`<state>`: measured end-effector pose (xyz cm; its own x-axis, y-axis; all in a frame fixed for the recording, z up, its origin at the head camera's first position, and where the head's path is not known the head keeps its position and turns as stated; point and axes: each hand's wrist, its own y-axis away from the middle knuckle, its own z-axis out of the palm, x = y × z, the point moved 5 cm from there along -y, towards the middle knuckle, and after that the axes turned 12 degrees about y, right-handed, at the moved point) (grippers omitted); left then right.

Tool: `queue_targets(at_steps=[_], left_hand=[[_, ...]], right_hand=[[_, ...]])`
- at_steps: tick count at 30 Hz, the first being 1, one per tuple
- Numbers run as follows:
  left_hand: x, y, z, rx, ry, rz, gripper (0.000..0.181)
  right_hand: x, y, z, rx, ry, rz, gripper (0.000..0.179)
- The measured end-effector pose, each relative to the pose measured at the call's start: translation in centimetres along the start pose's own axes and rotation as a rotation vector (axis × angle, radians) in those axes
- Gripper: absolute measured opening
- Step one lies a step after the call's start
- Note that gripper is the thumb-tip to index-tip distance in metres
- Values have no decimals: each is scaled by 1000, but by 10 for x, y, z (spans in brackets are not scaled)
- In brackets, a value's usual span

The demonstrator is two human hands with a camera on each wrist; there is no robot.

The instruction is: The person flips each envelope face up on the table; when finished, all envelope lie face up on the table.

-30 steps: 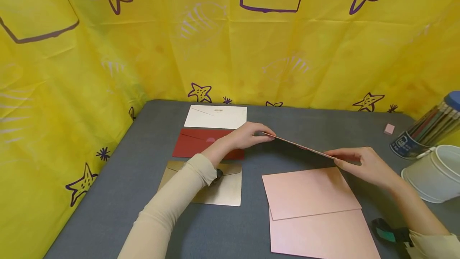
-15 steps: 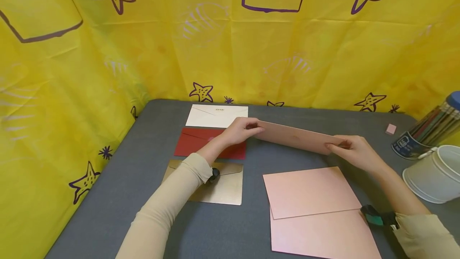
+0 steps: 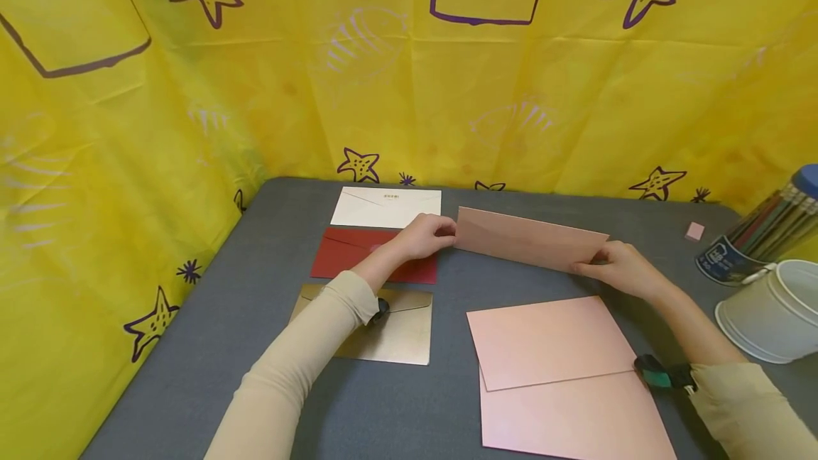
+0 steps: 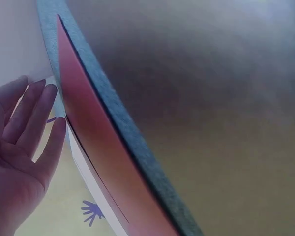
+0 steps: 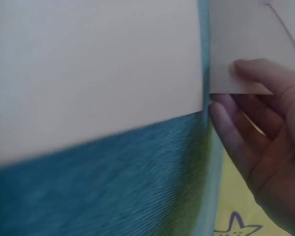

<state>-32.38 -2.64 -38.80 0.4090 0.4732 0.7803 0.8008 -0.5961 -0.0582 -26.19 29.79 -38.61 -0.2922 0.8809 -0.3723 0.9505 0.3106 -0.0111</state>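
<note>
A pink envelope [image 3: 524, 238] is held up on its long side between my hands, its plain face towards me in the head view. My left hand [image 3: 427, 236] grips its left end, fingers at the corner. In the left wrist view, the left hand [image 4: 24, 152] has its fingertips along the envelope's edge. My right hand [image 3: 616, 268] pinches the lower right corner; in the right wrist view, the right thumb [image 5: 260, 71] lies on the face with a flap line, fingers below the edge. Nearer me lie two overlapping flat pink pieces [image 3: 552, 343].
On the dark grey table [image 3: 224, 346], a white envelope [image 3: 386, 208], a red envelope [image 3: 345, 254] and a gold envelope [image 3: 396, 332] form a column at left. A pencil tub [image 3: 725, 260], a white bucket [image 3: 760, 314] and an eraser [image 3: 694, 231] stand at right. A yellow curtain hangs behind.
The pink envelope has turned from nearly edge-on to upright, showing its face. It has come down a little. My right hand has shifted left, and the left thumb has slid to the edge.
</note>
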Motion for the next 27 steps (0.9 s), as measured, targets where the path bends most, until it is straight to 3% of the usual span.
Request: queue_targets(at_steps=[4, 7, 13, 17, 20, 27], left_hand=[[0, 0, -4, 78, 53, -47, 18], [-3, -1, -9, 156, 126, -105, 22], [-15, -3, -13, 323, 359, -235, 31], [-20, -5, -12, 414, 513, -281, 37], [-20, -7, -12, 455, 541, -301, 40], [-17, -7, -9, 492, 449, -329, 39]], right_hand=[[3, -9, 1, -22, -63, 46, 30], [6, -17, 3, -47, -170, 94, 37], [9, -35, 10, -61, -393, 175, 48], [10, -46, 13, -51, -491, 220, 56], [11, -52, 14, -40, -501, 250, 61], [13, -61, 15, -4, -438, 297, 70]])
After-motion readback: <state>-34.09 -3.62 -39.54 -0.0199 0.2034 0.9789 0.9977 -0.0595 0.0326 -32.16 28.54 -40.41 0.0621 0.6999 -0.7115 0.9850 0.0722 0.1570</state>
